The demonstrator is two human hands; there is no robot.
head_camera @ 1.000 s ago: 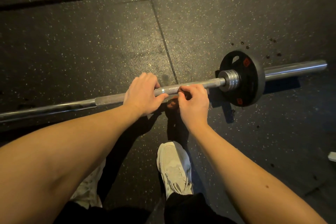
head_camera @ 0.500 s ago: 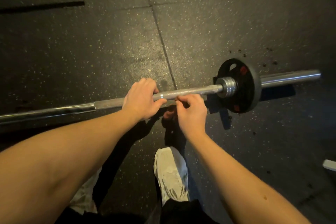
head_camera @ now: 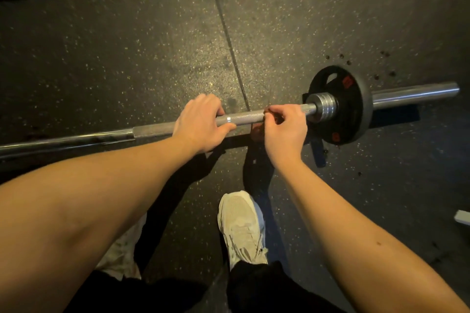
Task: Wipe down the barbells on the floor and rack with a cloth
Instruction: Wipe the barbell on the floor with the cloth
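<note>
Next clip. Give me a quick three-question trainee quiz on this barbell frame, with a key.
1. True or false: the left hand grips the barbell by its shaft.
2. Multiple choice: the weight plate sits A) to the left of both hands, B) between the hands, C) to the right of both hands.
3. Fill in: the right hand holds a small brownish ____ against the shaft.

Key: 1 true; 2 C; 3 cloth.
</note>
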